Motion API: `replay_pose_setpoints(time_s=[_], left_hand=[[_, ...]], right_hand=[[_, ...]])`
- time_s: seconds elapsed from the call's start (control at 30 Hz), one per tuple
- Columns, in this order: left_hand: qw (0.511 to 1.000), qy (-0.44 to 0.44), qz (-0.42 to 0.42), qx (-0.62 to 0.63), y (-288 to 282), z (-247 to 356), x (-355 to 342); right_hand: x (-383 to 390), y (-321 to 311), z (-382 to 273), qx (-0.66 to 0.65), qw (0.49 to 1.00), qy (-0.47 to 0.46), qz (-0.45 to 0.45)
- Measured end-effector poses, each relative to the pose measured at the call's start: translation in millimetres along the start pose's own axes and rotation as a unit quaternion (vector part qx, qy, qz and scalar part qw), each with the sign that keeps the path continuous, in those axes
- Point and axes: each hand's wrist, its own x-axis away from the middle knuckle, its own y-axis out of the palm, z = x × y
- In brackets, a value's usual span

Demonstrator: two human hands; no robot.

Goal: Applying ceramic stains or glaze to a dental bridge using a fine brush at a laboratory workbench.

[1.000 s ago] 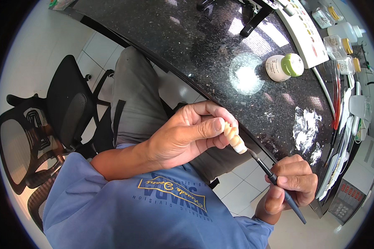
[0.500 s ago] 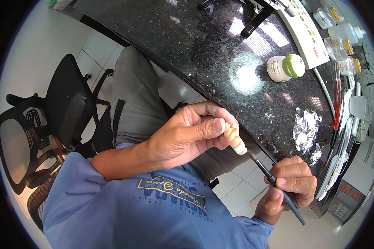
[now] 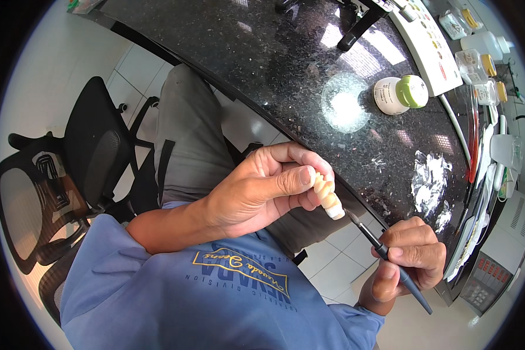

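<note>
Between the thumb and fingers of my left hand (image 3: 262,189) is a short row of artificial teeth (image 3: 325,189), yellowish at the held end and white at the free end. My fingers hide part of that row. My right hand (image 3: 413,256) pinches a slim brush (image 3: 410,286) with a dark handle, much like a pen. The brush's fine tip points up and left, right beside the white end tooth; whether it touches cannot be told. Both hands are in front of the dark speckled worktop's edge, above my lap.
On the worktop (image 3: 262,70) stand a white jar with a green lid (image 3: 400,95) and a round glassy disc (image 3: 345,105). White powder (image 3: 430,181) is smeared near the right. Bottles (image 3: 475,64) and a grey box-shaped device (image 3: 499,251) line the right side. An office chair (image 3: 93,140) is at left.
The row of teeth has turned slightly in my left fingers, showing more of the white end. The brush has shifted a little, its tip still beside the end tooth.
</note>
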Motion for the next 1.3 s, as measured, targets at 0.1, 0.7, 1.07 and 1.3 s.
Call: replay_pose_setpoints(time_s=[0.1, 0.7, 1.07, 1.3], left_hand=[[1.0, 0.001, 0.006, 0.004, 0.3, -0.2, 0.0], [1.0, -0.003, 0.008, -0.006, 0.8, 0.9, 0.5], [0.999, -0.011, 0.05, -0.013, 6.0, 1.7, 2.3], [0.999, -0.002, 0.05, -0.014, 6.2, 0.5, 1.9]], right_hand=[[-0.3, 0.2, 1.0, -0.003, 1.0, -0.002, 0.0], [0.4, -0.7, 1.6, -0.003, 1.0, -0.007, -0.005], [7.1, -1.9, 4.2, 0.01, 0.999, -0.045, 0.011], [5.5, 0.9, 3.5, 0.02, 0.999, -0.046, 0.001]])
